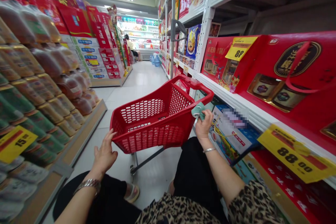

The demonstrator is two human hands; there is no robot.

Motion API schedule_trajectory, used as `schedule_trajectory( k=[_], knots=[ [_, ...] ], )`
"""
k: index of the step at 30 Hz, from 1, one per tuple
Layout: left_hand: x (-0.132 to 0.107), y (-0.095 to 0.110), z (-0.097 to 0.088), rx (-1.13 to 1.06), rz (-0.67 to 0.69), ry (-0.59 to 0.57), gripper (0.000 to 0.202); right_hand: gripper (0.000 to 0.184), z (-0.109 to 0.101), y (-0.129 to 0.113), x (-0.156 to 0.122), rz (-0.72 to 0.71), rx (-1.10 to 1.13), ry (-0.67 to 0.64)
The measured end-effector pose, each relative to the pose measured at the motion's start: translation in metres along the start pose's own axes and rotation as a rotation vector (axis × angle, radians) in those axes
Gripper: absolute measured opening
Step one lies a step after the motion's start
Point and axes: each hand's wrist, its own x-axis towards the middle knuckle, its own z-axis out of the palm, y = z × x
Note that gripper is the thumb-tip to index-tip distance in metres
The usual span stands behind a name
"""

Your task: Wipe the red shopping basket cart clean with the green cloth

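- Head view: a red plastic shopping cart with perforated walls (183, 124) stands in the middle of the aisle, in front of the person, on a white tiled floor (144, 73).
- Its shell looks stiff and fairly light, smooth enough to be a little slippery; the grey metal leg (149, 163) and small dark caster wheel (133, 170) beneath suggest it rolls easily under a sideways push.
- Best holds seem to be the thick rim or the rounded red handle (208, 92) at the right end; the thin bars between the holes look like poorer grips.
- The left hand (105, 151) is at the cart's near left corner, its fingers loosely spread with the thumb apart; the tips appear to rest on the rim without wrapping it.
- The right hand (204, 126) pinches a crumpled pale green cloth (198, 110), fingers narrow around it, at the rim near the handle.
- The cloth looks soft, limp and very light, nothing to break; bunching it under the fingertips should give a secure hold.
- Close on the right, red cardboard gift boxes with windowed jars (301, 56) line a white metal shelf (206, 24); the jars look like glass, probably heavy and fragile if knocked.
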Motion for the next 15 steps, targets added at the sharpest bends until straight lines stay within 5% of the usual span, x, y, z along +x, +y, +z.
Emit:
schedule_trajectory(
  k=[7,15],
  knots=[
    [0.023,0.003,-0.009,0.022,-0.026,-0.044,0.072,0.043,0.022,0.012,-0.032,0.117,0.009,-0.228],
    [0.028,0.006,-0.008,0.030,-0.019,-0.052,0.069,0.054,0.058,0.029,-0.105,0.323,-0.156,-0.474]
  ],
)
